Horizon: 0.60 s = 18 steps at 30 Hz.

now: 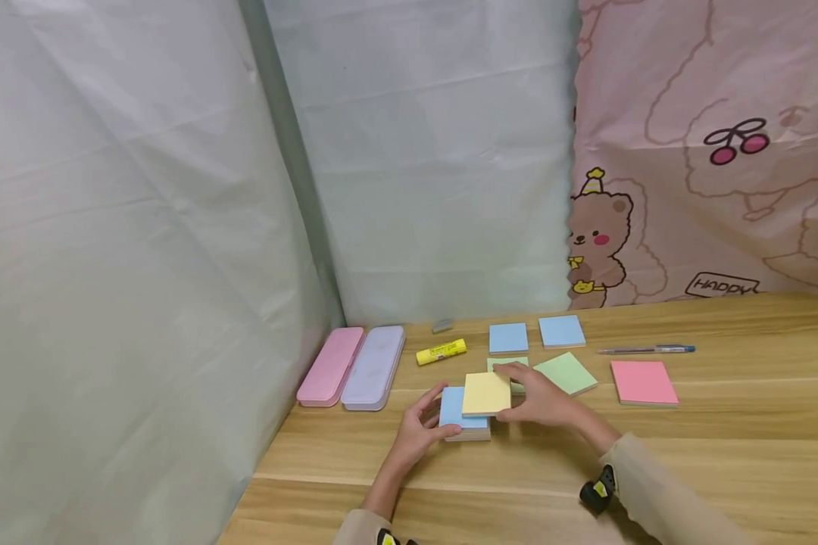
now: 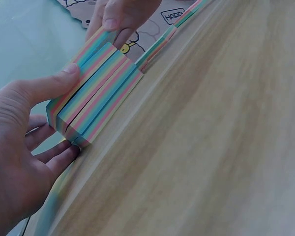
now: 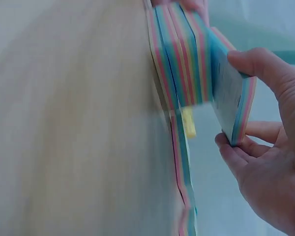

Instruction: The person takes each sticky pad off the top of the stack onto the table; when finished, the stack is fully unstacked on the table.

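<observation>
A stack of rainbow-edged sticky-note pads point(image 1: 465, 430) sits on the wooden table point(image 1: 722, 454), with a blue sheet point(image 1: 452, 407) showing on top. A yellow-topped pad point(image 1: 485, 393) lies offset over it. My left hand point(image 1: 416, 428) grips the stack point(image 2: 96, 93) from the left, thumb on top and fingers at its side. My right hand point(image 1: 541, 401) grips the yellow-topped pad from the right and back. In the right wrist view that pad point(image 3: 231, 93) is tilted up off the stack point(image 3: 179, 59), pinched between the thumb and fingers of my right hand point(image 3: 270, 167).
A pink pencil case point(image 1: 330, 365) and a lilac one point(image 1: 375, 367) lie at the table's left edge. Behind the hands are a yellow glue stick point(image 1: 441, 352), two blue pads point(image 1: 508, 337), a green pad point(image 1: 566, 372), a pink pad point(image 1: 644, 382) and a pen point(image 1: 647, 350). Curtains close the back.
</observation>
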{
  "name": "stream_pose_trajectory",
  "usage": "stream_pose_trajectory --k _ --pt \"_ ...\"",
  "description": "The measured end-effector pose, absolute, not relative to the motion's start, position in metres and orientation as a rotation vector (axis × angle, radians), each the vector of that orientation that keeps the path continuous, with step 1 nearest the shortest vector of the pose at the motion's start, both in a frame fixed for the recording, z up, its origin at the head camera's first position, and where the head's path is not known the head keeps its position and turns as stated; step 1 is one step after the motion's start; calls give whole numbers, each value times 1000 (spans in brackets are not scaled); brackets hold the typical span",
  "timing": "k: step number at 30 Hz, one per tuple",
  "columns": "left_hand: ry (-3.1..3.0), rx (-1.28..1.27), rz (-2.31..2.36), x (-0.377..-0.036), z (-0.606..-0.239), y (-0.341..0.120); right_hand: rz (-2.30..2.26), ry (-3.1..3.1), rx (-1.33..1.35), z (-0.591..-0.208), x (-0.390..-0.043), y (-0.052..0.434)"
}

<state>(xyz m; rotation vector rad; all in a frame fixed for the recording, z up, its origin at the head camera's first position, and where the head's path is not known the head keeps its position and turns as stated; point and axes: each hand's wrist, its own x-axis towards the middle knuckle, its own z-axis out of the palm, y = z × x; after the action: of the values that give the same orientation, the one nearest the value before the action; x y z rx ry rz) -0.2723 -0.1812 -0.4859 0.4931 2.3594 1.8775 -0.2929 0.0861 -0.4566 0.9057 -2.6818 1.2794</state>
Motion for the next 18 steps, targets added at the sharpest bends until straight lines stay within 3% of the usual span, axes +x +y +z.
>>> stream_pose_trajectory --k 9,18 --pt "2380 480 1877 -273 -486 -183 1329 -2684 851 -447 -291 144" --pt "2376 489 1873 -271 -487 -181 1217 -2682 757 -444 -282 232"
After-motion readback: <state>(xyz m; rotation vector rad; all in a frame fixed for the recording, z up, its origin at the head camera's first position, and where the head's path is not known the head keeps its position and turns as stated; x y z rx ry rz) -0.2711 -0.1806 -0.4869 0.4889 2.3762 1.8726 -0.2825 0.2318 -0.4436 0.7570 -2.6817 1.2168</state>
